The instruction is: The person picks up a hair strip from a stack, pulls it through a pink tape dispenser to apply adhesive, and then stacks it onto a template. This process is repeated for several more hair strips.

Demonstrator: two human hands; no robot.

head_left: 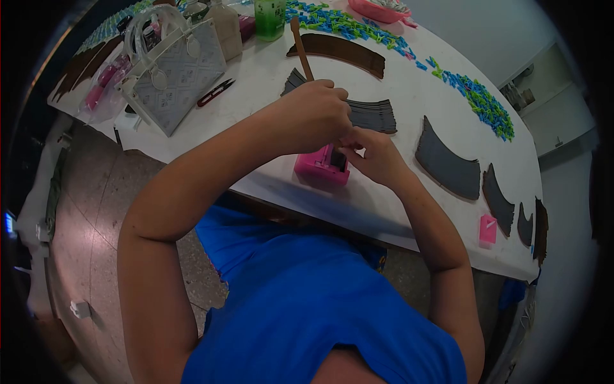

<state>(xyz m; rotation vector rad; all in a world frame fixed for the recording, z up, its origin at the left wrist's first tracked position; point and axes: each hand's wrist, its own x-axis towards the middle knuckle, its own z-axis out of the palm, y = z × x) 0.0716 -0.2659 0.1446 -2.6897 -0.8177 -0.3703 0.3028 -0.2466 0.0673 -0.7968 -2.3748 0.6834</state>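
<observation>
My left hand (pixel 318 114) is closed in a fist above the table's near edge. A narrow brown strip (pixel 300 50) sticks up out of it, away from me. My right hand (pixel 374 155) is beside it, its thumb and fingers pinched together close to the left fingers. Whatever the right fingertips hold is too small to make out. Just below both hands stands a pink box-like holder (pixel 313 168) with a dark inside, resembling a tape dispenser. Partly behind my left hand lies a fanned stack of dark grey curved strips (pixel 372 116).
A brown strip stack (pixel 339 52) lies farther back, grey stacks (pixel 449 160) to the right. Blue and green clips (pixel 480 105) spread along the far edge. A handbag (pixel 176 73), thread snips (pixel 216 93) and green container (pixel 269 19) stand left; a small pink box (pixel 487 232) sits right.
</observation>
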